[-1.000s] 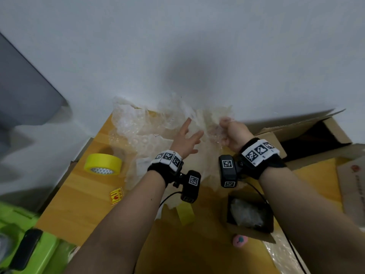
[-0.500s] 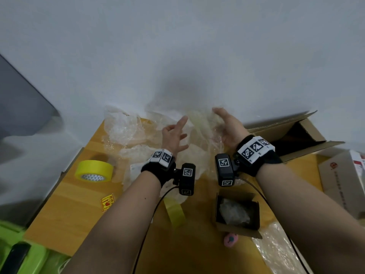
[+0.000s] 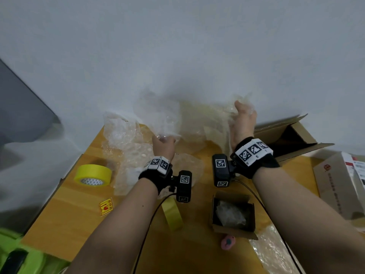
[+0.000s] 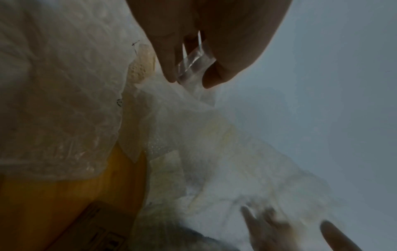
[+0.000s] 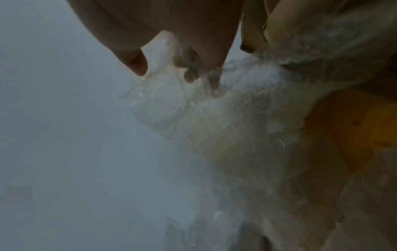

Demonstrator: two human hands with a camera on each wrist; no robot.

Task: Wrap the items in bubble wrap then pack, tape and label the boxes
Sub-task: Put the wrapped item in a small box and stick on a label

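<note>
Since a half-second ago, both hands closed on the wrap [image 3: 199, 119]: left hand [image 3: 164, 145] pinching at 11 o'clock, right hand [image 3: 244, 120] clutching at 1. Likely pulling a sheet free for wrapping.

Crumpled bubble wrap [image 3: 199, 119] held aloft

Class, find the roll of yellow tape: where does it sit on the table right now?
In the head view, the yellow tape roll lies at the table's left edge, beside the crumpled bubble wrap and left of the left hand.
</note>
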